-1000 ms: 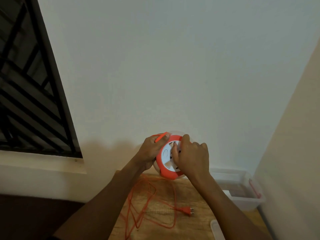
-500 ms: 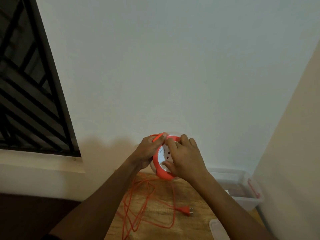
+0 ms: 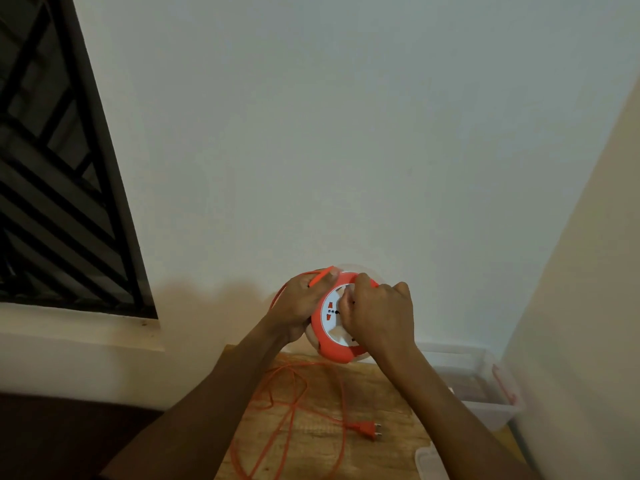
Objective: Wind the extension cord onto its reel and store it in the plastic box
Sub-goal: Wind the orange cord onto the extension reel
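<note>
the reel (image 3: pixel 332 327) is held up above the table (image 3: pixel 381 389), face toward the camera. the left hand (image 3: pixel 301 306) is closed around its left rim, pinning a strand of cord (image 3: pixel 320 277) at the top; the right hand (image 3: pixel 381 317) is curled on the white face, fingers seemingly on the winder, though they hide it. best to turn steadily and let the left thumb guide the cord flat. most cord (image 3: pixel 277 410) lies loose below the reel, plug (image 3: pixel 367 429) to its lower right. the box (image 3: pixel 485 393) sits right of the reel, open; its lid (image 3: pixel 429 462) is cut off by the frame.
</note>
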